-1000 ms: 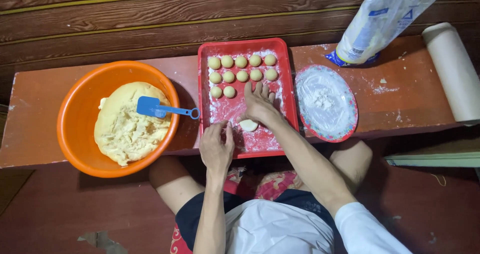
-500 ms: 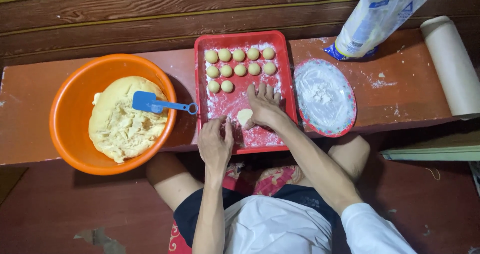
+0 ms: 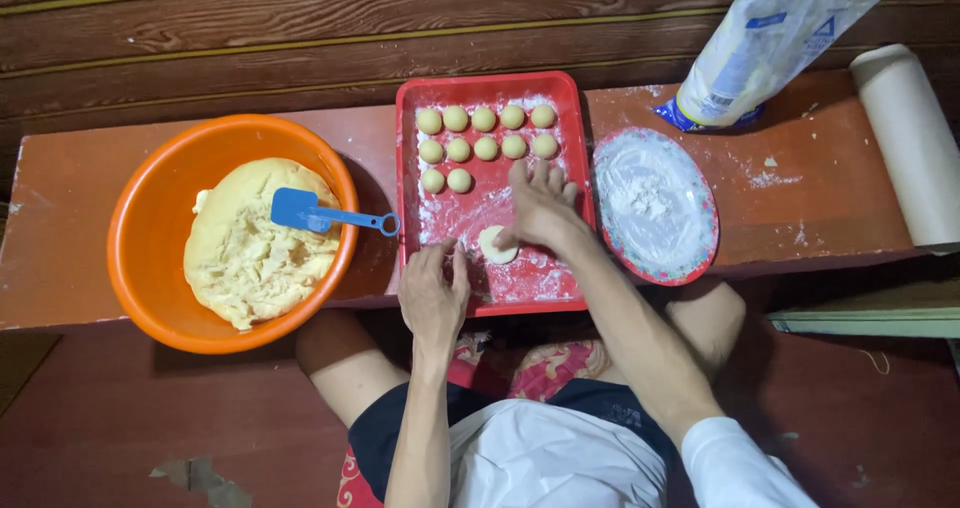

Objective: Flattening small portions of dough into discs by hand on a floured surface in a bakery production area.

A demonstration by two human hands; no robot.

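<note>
A red tray (image 3: 570, 118) dusted with flour lies on a low reddish wooden bench (image 3: 60, 208). Several small dough balls (image 3: 486, 147) sit in rows at its far end. My right hand (image 3: 540, 208) rests flat, fingers spread, on the tray with its thumb side against a flattened dough piece (image 3: 496, 244). My left hand (image 3: 432, 293) lies at the tray's near edge, fingers loosely apart, just left of that dough piece and holding nothing.
An orange bowl (image 3: 150, 228) of yellow dough holds a blue spatula (image 3: 320, 214) at the left. A floured plate (image 3: 655, 203) lies right of the tray, with a flour bag (image 3: 770, 43) behind it and a paper roll (image 3: 910, 143) at the far right.
My right hand has slid off the dough piece toward the far right, leaving it uncovered and flatter. My left hand has stayed at the tray's near edge.
</note>
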